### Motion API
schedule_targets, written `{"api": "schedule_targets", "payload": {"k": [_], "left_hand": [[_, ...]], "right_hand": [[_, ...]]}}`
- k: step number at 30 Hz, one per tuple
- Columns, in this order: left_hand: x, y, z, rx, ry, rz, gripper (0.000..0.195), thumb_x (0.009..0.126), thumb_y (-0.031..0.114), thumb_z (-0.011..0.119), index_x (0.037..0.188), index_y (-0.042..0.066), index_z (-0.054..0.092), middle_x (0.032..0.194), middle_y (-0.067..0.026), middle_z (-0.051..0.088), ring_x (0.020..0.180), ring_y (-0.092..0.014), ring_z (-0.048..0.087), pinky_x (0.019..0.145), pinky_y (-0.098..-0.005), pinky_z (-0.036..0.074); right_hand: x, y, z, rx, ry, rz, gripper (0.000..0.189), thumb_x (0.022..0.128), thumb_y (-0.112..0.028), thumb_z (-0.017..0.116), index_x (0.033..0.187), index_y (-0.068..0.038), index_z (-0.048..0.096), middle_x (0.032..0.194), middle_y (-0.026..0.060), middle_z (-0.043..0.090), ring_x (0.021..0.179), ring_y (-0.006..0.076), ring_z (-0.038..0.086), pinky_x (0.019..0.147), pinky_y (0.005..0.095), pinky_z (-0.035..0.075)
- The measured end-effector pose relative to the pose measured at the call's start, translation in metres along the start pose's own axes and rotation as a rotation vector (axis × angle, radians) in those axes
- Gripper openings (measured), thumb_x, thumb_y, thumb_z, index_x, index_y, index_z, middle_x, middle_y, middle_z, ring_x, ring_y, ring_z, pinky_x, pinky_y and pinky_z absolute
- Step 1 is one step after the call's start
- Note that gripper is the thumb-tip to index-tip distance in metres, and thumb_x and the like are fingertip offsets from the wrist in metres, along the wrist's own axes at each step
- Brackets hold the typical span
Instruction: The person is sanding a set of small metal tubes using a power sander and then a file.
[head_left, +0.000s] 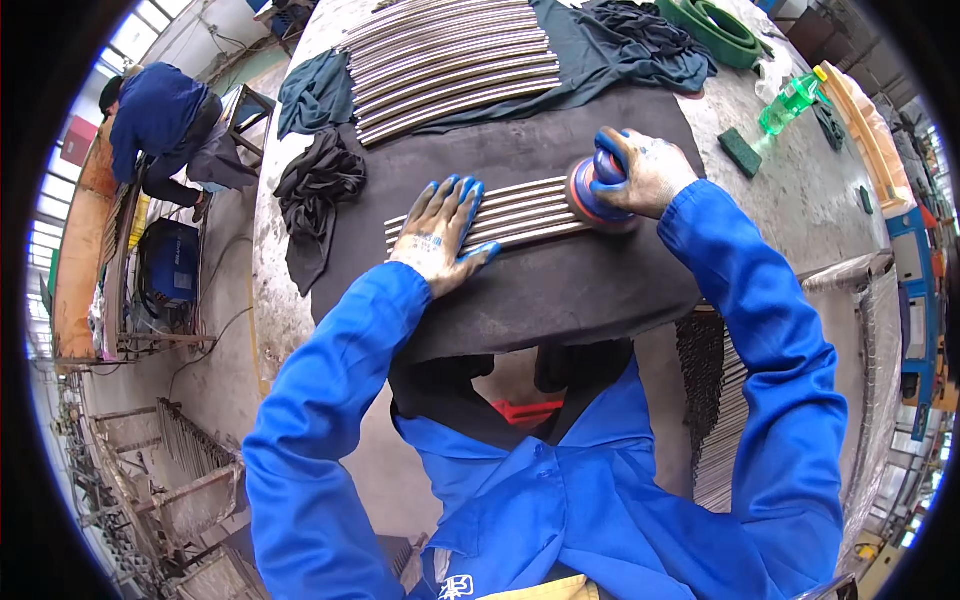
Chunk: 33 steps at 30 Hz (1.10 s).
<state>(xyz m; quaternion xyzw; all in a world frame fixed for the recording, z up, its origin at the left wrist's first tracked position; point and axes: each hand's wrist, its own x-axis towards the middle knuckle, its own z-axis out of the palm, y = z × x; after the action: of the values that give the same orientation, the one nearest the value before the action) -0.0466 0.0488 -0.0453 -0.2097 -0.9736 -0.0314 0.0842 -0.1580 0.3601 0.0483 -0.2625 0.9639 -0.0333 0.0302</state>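
Several slim metal rods (525, 204) lie side by side on a dark cloth (555, 292) in front of me. My left hand (435, 238), in a white glove with blue-tipped, soiled fingers, rests flat across their left part with the thumb apart. At their right end, my right hand (646, 171), gloved likewise, grips the knob of a round blue and orange sander (589, 196). Its disc sits over the rod ends and hides them. Whether the tool is powered, I cannot tell.
Beyond is a row of more metal rods (457, 67) on green cloth. Left lies a crumpled black cloth (319, 191). A green scouring pad (740, 152), a green plastic bottle (791, 103) and a green belt coil (712, 30) are at right. A co-worker (161, 120) bends over at far left.
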Motion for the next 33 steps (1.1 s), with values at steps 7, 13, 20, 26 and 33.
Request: {"api": "schedule_targets", "payload": {"k": [7, 13, 20, 26, 33], "left_hand": [[0.017, -0.015, 0.000, 0.035, -0.040, -0.052, 0.077, 0.094, 0.058, 0.040, 0.150, 0.007, 0.028, 0.156, -0.0139, 0.028, 0.147, -0.029, 0.020, 0.122, -0.0411, 0.011], [0.009, -0.001, -0.001, 0.021, -0.021, -0.037, 0.077, 0.093, 0.056, 0.043, 0.150, 0.007, 0.027, 0.156, -0.0139, 0.029, 0.147, -0.029, 0.021, 0.121, -0.0419, 0.012], [0.020, -0.005, -0.008, 0.019, -0.077, -0.109, 0.077, 0.093, 0.055, 0.046, 0.151, 0.007, 0.027, 0.156, -0.0139, 0.028, 0.147, -0.030, 0.021, 0.121, -0.0429, 0.013], [0.011, 0.001, -0.002, 0.004, -0.019, 0.021, 0.078, 0.093, 0.055, 0.046, 0.151, 0.008, 0.026, 0.157, -0.0143, 0.027, 0.147, -0.031, 0.020, 0.121, -0.0435, 0.014], [0.012, -0.002, 0.001, -0.022, 0.032, 0.003, 0.076, 0.093, 0.054, 0.045, 0.151, 0.009, 0.027, 0.156, -0.0146, 0.029, 0.146, -0.031, 0.021, 0.121, -0.0436, 0.014]], "right_hand": [[0.022, 0.006, 0.004, -0.027, 0.047, -0.043, 0.069, 0.074, -0.046, 0.066, 0.131, -0.011, 0.050, 0.114, 0.0152, 0.063, 0.101, 0.0342, 0.063, 0.087, 0.0394, 0.051], [0.006, 0.008, 0.003, -0.013, 0.072, -0.075, 0.067, 0.071, -0.043, 0.069, 0.128, -0.010, 0.052, 0.112, 0.0141, 0.063, 0.098, 0.0342, 0.064, 0.086, 0.0385, 0.051], [0.014, -0.003, -0.008, -0.045, -0.015, -0.009, 0.070, 0.077, -0.048, 0.065, 0.135, -0.011, 0.048, 0.120, 0.0165, 0.062, 0.107, 0.0342, 0.062, 0.091, 0.0398, 0.050], [0.003, -0.001, -0.005, -0.007, 0.031, -0.035, 0.067, 0.072, -0.042, 0.069, 0.128, -0.011, 0.051, 0.114, 0.0138, 0.063, 0.101, 0.0338, 0.063, 0.087, 0.0385, 0.050], [0.010, 0.002, -0.007, -0.040, 0.037, -0.066, 0.069, 0.075, -0.045, 0.067, 0.132, -0.011, 0.050, 0.117, 0.0159, 0.063, 0.104, 0.0330, 0.064, 0.089, 0.0401, 0.051]]}}
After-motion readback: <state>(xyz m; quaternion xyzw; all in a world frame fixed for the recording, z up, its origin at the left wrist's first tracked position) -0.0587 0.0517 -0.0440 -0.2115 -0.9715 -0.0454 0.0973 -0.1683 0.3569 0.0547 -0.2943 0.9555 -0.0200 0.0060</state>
